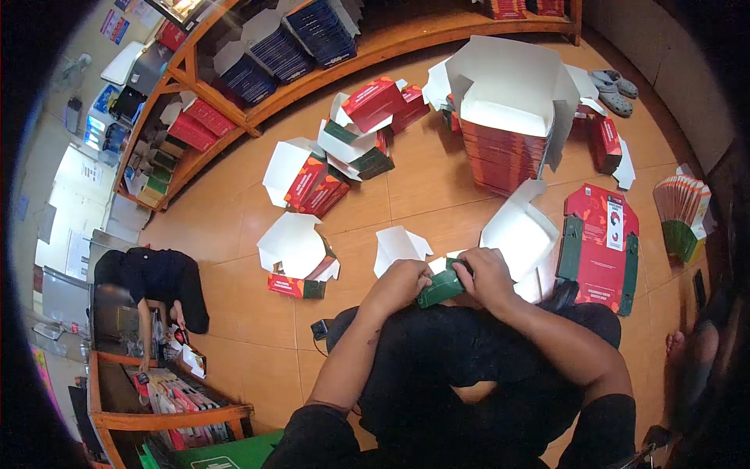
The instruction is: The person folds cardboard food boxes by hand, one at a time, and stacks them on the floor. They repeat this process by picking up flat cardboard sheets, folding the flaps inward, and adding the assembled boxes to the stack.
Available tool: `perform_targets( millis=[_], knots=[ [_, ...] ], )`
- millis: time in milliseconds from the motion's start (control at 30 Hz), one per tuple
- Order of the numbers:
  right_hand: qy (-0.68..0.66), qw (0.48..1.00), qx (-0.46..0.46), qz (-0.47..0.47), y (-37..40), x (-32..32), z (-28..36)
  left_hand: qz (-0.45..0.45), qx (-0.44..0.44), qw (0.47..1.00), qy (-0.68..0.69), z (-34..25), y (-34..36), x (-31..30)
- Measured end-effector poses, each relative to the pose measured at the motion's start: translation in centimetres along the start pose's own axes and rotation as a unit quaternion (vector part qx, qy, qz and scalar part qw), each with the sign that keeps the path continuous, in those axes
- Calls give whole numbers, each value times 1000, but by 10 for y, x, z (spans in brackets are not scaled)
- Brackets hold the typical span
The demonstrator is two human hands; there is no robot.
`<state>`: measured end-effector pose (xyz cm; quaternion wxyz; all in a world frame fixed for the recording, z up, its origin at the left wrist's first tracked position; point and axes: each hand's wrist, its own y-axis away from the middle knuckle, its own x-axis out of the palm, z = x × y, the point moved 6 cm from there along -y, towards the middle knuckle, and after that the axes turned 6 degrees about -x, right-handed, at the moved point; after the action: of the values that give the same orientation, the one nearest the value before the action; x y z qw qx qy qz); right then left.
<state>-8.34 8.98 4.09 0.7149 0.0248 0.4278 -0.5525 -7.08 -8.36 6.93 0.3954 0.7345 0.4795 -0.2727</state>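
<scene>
My left hand (400, 283) and my right hand (488, 280) are close together above my lap, both closed on a folding carton box (441, 290). Its green side panel faces me, between my two thumbs. White card flaps spread out beyond my hands, but how they join the panel is partly hidden by my fingers. To the right of my right hand lies a flat red carton blank (598, 270) with green side flaps and a white printed panel. A red-and-white carton (297, 254) with its flaps raised stands on the floor to the left.
A tall stack of red cartons (504, 148) stands ahead. Several cartons (375, 105) lie behind to the left. Grey clogs (616, 92) and a fanned bundle of cartons (682, 211) are on the right. Wooden shelving (391, 45) runs along the back. Another person (160, 277) bends at the left.
</scene>
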Motion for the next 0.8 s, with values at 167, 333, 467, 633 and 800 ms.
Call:
perform_targets(
  millis=[167, 333, 467, 633, 800],
  knots=[
    [-42, 998, -48, 27, 0, 4, 6, -5, -61, 996, 67, -2, 5, -7],
    [-105, 993, -1, 54, 2, 5, 11, -1, -61, 997, 48, 9, 4, -3],
    [-121, 984, -63, 117, 9, 19, 16, 1, -45, 998, 45, 6, 4, 7],
    [-112, 982, -68, 135, 22, 30, 21, -45, -23, 999, 4, 8, 8, 19],
    [-43, 972, -45, 228, 21, 37, 16, -47, -73, 994, 68, 1, 27, 14]
  ],
)
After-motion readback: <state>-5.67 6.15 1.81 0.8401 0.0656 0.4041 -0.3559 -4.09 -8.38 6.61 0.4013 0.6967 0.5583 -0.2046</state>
